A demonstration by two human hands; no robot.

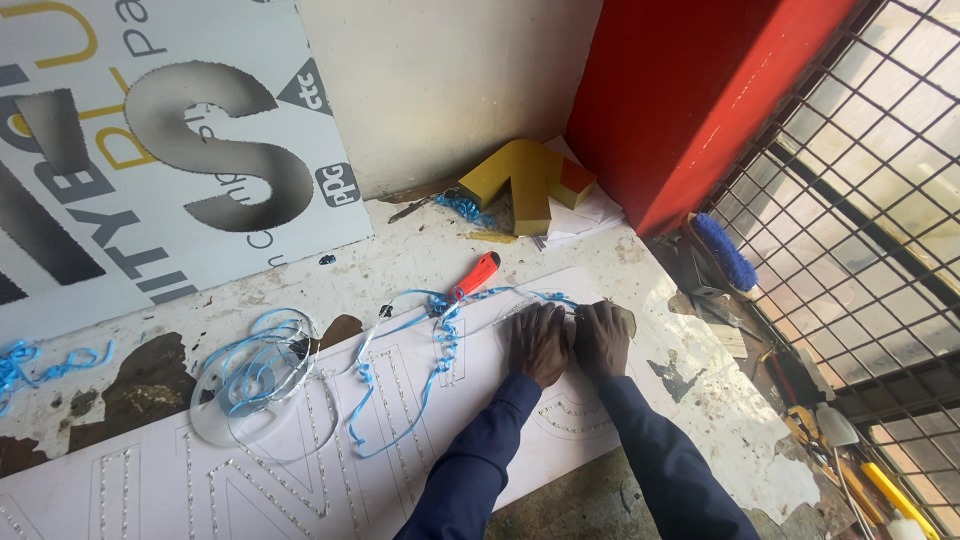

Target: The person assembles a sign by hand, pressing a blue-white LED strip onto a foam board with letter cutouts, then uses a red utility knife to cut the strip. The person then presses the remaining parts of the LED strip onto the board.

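Both hands side by side at far edge of white sign panel (pixel 300 470) on tabletop (pixel 420 250). Left hand (pixel 537 342) & right hand (pixel 601 338) flat, fingers pressing panel, nothing grasped. Looks like pressing/peeling step near blue film strips (pixel 440 335); next needs a pinch on the film edge. Red-handled knife (pixel 474 275) just beyond.

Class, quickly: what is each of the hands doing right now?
Left hand: pressed palm-down on the white sheet, holding nothing visible.
Right hand: the same, beside it.

A white sheet (pixel 300 470) with dotted letter outlines lies flat, blue film strips (pixel 420 340) curling across it.
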